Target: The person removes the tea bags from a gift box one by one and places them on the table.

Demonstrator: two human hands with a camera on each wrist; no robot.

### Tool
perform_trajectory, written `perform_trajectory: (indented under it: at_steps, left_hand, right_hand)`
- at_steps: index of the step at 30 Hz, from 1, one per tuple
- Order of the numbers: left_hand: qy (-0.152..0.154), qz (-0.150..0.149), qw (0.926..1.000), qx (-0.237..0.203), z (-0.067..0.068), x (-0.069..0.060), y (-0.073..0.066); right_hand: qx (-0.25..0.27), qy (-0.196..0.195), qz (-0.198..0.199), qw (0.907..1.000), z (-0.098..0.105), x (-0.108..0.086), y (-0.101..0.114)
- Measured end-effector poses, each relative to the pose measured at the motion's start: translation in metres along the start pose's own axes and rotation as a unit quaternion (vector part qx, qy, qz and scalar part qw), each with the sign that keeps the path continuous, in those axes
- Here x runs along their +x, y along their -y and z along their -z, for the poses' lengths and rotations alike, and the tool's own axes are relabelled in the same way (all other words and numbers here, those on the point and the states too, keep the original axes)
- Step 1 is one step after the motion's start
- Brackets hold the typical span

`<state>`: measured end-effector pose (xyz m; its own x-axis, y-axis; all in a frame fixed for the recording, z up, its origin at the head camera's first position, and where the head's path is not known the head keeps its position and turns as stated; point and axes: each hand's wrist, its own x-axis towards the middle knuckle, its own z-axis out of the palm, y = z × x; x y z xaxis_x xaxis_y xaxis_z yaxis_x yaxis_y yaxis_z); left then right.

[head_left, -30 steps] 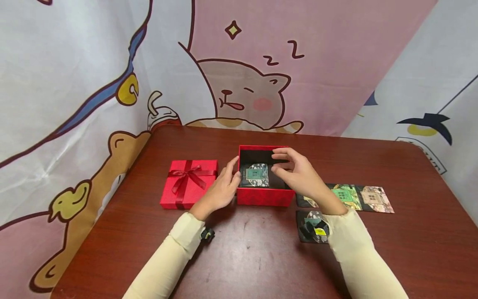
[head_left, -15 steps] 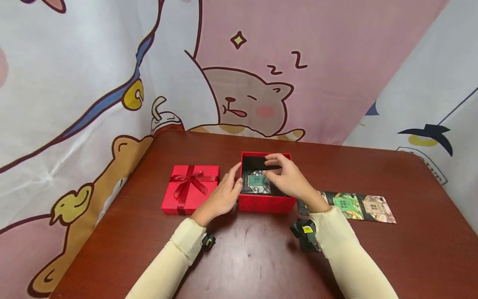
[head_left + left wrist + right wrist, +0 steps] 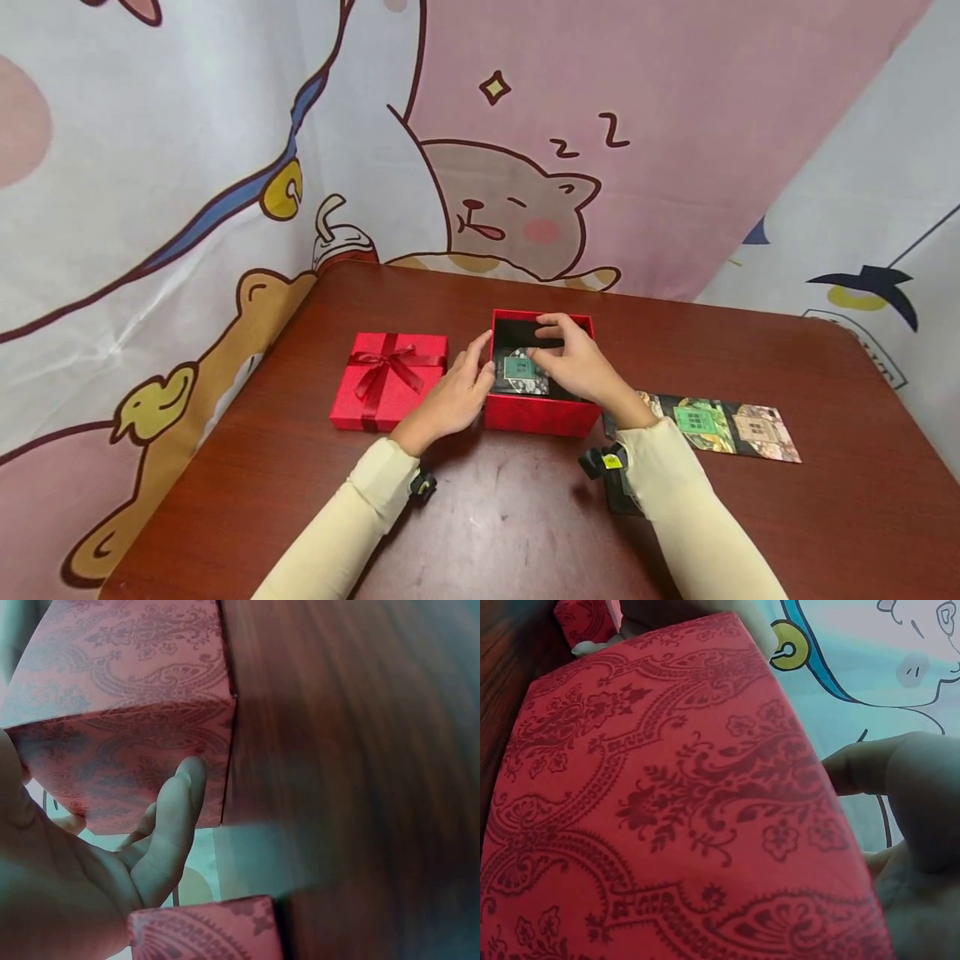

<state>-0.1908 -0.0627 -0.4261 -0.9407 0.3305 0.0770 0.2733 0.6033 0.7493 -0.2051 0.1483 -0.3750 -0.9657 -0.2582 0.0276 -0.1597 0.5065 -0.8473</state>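
Observation:
A red patterned box with a black inside stands lidless on the table in the head view. Inside, a dark sachet with a green label lies toward the left wall. My left hand rests against the box's left side, its fingers fairly straight; the left wrist view shows the fingers along that wall. My right hand reaches over the box's right wall, fingers loosely bent above the inside. Its thumb is at the sachet's right edge; whether they touch cannot be told. The box's wall hides the fingertips in the right wrist view.
A red lid with a ribbon bow lies left of the box. To the right is a row of sachets, partly behind the right forearm. Another dark sachet lies under the right wrist. A printed cloth hangs behind the table.
My right hand has moved left and a little lower into the box, bringing its thumb to the sachet. The left hand stays at the box's side. The head view has shifted slightly.

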Motion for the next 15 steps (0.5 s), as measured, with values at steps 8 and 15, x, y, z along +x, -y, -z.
perform_trajectory:
  at_steps: [8,15]
  left_hand:
    - [0.003,0.0,1.0,0.005,-0.0003,0.0005,0.0007]
    - [0.0,-0.003,1.0,0.004,-0.0001,0.0004,0.0012]
  right_hand:
    - [-0.051,-0.003,-0.029,0.9983,-0.0023,0.004,0.0]
    - [-0.085,0.011,-0.083,0.9928,-0.008,0.0085,-0.0002]
